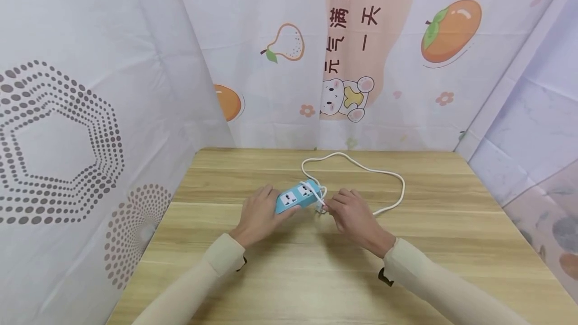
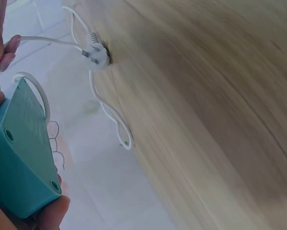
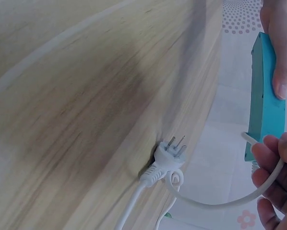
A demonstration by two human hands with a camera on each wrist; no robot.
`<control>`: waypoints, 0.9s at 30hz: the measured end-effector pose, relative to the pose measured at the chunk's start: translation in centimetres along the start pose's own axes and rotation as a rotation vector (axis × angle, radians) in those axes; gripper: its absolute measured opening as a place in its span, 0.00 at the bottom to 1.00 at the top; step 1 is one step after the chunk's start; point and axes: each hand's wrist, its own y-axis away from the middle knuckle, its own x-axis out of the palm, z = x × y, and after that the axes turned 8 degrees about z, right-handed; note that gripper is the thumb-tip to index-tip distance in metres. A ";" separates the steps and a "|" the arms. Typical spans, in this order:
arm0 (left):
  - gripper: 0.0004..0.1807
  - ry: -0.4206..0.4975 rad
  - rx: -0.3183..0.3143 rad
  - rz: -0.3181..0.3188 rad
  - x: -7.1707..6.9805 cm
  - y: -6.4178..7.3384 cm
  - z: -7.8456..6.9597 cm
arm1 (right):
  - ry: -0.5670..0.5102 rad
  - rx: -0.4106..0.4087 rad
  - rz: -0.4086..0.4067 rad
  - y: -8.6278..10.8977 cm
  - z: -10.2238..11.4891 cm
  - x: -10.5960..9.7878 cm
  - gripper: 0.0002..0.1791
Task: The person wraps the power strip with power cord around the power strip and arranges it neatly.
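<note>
By the look of it, the work is at an early stage: one pass of the white cord point(image 1: 402, 184) is laid over the 2 o'clock end of the blue power strip point(image 1: 295, 196), though whether the strip is fully encircled cannot be told, and most of the length is left loose on the desk point(image 1: 289, 275), looped out towards 2 o'clock. The plug point(image 3: 168, 158) is left resting at about 4 o'clock from the strip, prongs up. The strip is gripped by the left hand point(image 1: 259, 215), fingers and thumb bent round its sides; the cord is pinched by the nearly closed right hand point(image 1: 354, 217).
</note>
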 end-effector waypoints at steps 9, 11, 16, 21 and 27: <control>0.33 0.072 -0.025 0.011 0.1 0.2 -0.3 | -0.044 0.027 -0.015 0.2 0.4 0.0 0.04; 0.34 0.092 -0.028 0.006 0.2 0.2 -0.3 | -0.059 0.034 -0.018 0.2 0.5 0.0 0.04; 0.34 0.142 -0.031 0.007 0.2 0.2 -0.4 | -0.104 0.049 -0.029 0.3 0.6 0.3 0.02; 0.32 0.198 -0.039 0.036 -0.2 0.1 -0.6 | -0.144 0.046 -0.040 0.5 0.4 0.7 0.04; 0.32 0.272 -0.038 0.072 -0.4 0.1 -0.5 | -0.181 0.029 -0.046 0.9 0.2 1.2 0.10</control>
